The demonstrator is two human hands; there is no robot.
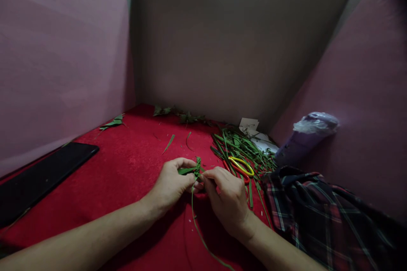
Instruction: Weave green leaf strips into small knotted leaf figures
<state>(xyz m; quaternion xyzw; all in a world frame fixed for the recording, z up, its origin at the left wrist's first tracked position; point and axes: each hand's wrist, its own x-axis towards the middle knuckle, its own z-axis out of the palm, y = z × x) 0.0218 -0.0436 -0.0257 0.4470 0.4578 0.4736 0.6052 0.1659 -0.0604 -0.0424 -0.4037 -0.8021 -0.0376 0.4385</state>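
My left hand (pixel 173 182) grips a small bundle of folded green leaf strips (pixel 197 168) between thumb and fingers, over the red cloth (pixel 133 165). Close on its right, my right hand (pixel 227 192) pinches at the bundle's lower right side with thumb and forefinger; the exact bit between those fingertips is too small to make out. From beneath the bundle a long thin green strand (pixel 202 237) hangs and curves down toward the bottom edge of the view.
A heap of green blades (pixel 238 146) lies at the right, with red and yellow scissor handles (pixel 241 166) beside it. A plaid cloth (pixel 321 211), a purple plastic-topped object (pixel 299 139) and a white card (pixel 249 124) are also right. A black flat object (pixel 47 173) lies left.
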